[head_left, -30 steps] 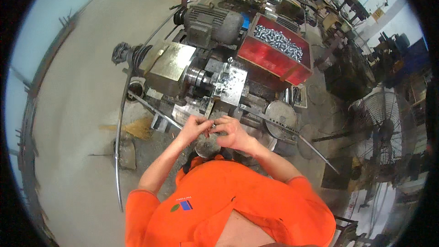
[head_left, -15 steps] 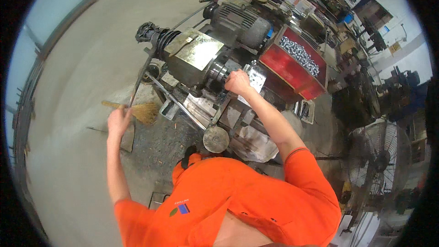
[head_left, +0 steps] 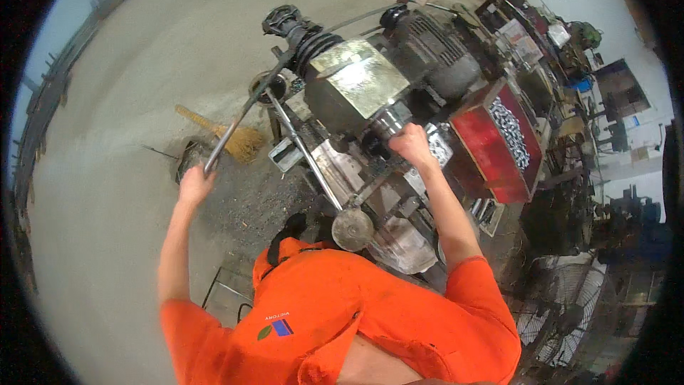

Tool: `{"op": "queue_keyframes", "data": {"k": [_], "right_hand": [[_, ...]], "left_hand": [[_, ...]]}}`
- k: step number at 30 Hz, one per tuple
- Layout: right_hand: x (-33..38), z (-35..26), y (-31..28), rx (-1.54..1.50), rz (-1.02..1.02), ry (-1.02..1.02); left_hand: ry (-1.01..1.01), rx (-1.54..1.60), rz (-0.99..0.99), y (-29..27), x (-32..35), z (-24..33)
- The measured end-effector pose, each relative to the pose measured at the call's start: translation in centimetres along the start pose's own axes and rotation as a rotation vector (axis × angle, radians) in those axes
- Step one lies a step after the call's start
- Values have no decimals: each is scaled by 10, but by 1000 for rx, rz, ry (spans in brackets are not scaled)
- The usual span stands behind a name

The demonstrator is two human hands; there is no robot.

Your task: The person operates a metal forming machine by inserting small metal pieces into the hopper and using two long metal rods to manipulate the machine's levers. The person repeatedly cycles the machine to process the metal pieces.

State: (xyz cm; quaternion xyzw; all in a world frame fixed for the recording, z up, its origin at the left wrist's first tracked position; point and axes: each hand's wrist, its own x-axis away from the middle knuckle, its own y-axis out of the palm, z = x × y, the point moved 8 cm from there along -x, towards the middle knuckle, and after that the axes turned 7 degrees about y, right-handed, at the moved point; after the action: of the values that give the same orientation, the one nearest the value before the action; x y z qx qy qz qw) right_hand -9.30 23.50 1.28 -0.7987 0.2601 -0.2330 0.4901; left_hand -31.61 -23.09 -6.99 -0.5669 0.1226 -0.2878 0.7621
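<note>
My left hand (head_left: 196, 184) is wrapped round the lower end of a long metal lever (head_left: 241, 120), which slants up to the far end of a greasy lathe-like machine (head_left: 362, 75). Beside the machine's round steel spindle nose (head_left: 389, 120), my right hand (head_left: 412, 144) is closed, fingers curled against its front. What the right fingers hold, if anything, is hidden behind the hand. A second steel bar (head_left: 306, 151) runs from below the lever toward a round metal disc (head_left: 353, 229) near my legs.
Right of the machine stands a red bin (head_left: 491, 146) heaped with small shiny metal parts (head_left: 509, 132). An electric motor (head_left: 438, 53) sits behind. On the floor at left lie a straw broom (head_left: 246, 144) and dark chips (head_left: 267, 203). A caged fan (head_left: 563, 299) stands at lower right.
The view has shifted, so the machine and bin sit farther right in the picture. My left hand stays on the lever, and my right hand stays closed at the spindle.
</note>
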Motion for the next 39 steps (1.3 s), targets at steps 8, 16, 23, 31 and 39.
{"op": "queue_keyframes", "data": {"k": [8,16,23,31,39], "right_hand": [[7,13,0,13,197,-27],[14,6,1,91,231,-192],[97,-26,-38,-42,387,-193],[230,70,-42,-30,330,193],[380,276,-39,104,410,725]], "left_hand": [[377,-492,255,-58,-130,-114],[294,-552,125,-70,-181,-118],[263,376,857,9,-125,-12],[782,-472,-435,269,-160,102],[534,-492,-345,217,-166,110]]}}
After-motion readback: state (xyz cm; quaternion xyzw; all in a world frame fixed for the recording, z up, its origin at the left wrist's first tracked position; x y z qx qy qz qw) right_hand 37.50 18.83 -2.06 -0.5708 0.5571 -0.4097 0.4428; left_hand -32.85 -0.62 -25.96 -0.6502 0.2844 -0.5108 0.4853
